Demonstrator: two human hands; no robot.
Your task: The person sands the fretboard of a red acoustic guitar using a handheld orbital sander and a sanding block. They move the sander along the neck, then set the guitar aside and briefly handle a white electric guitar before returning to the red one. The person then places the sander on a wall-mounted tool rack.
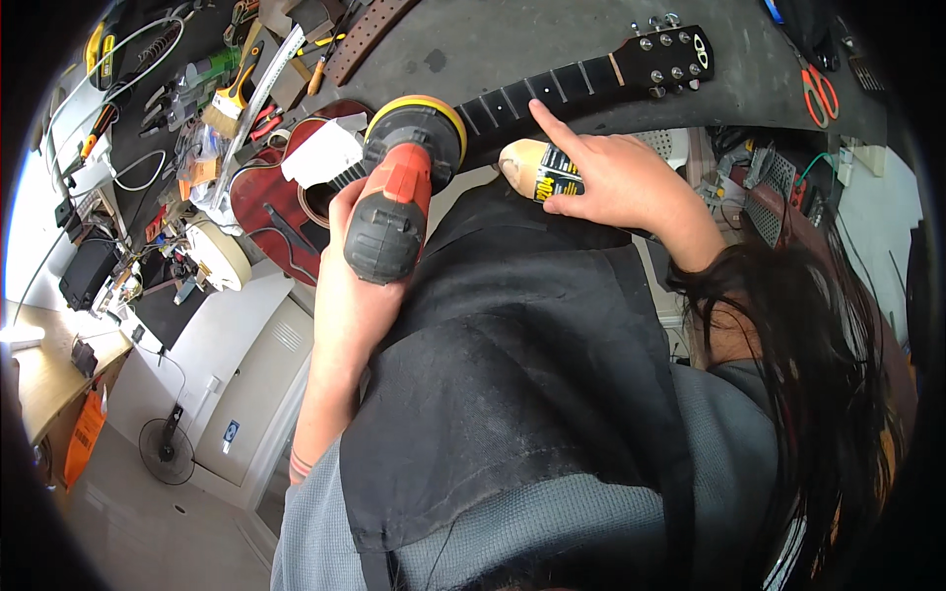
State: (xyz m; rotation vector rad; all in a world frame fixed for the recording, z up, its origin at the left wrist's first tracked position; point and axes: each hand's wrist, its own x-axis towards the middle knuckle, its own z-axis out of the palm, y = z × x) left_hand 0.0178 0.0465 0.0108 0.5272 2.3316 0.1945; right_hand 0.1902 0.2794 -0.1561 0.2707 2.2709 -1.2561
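My left hand [347, 261] is wrapped round a red and black cordless polisher [402, 182], whose round yellow-edged pad faces away from me over the guitar. In my right hand [626, 177] is a small tan bottle [525, 164] with a black and yellow label, gripped between thumb and fingers. The index finger of that hand is stretched out over the fretboard [581, 84]. An acoustic guitar with a dark red body [258, 192] lies across the bench, its black headstock [670, 61] at the right. White paper [325, 153] covers part of the body near the soundhole, which the polisher partly hides.
Hand tools, a brush [232, 103] and a steel ruler [258, 113] crowd the dark bench [434, 49] at the left. Red-handled scissors [820, 97] lie at the far right. A small fan [168, 450] stands lower left, and loose cables run along the left side.
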